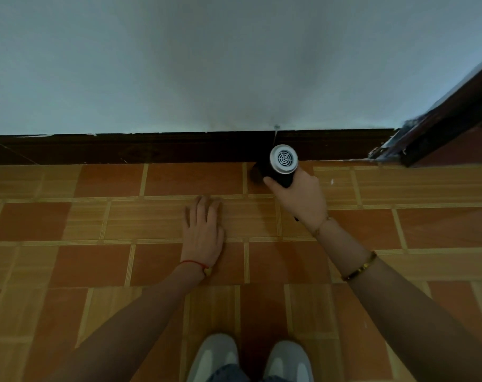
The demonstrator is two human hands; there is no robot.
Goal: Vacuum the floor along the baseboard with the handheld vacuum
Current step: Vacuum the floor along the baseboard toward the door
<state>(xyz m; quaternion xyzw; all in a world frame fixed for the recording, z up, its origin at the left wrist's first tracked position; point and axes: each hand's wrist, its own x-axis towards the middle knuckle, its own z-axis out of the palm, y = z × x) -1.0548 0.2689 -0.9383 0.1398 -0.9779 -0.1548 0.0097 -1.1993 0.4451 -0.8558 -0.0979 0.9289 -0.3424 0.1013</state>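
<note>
Head view: handheld vacuum [281, 166] held nose-down at the foot of the baseboard [179, 147].

The right hand [300, 199] has its fingers curled round the black body of the vacuum, whose round white vented end faces up toward the camera; the nozzle end is down on the floor [110, 221] just beside the dark baseboard — its tip is hidden in shadow. The left hand [204, 232] lies flat on the tiled floor with fingers straight and together, palm down, near the vacuum but apart from it. A pale wall [206, 64] rises above the baseboard, a dark door frame [449, 125] stands at the right, and two grey shoes [251, 359] show at the bottom edge.
</note>
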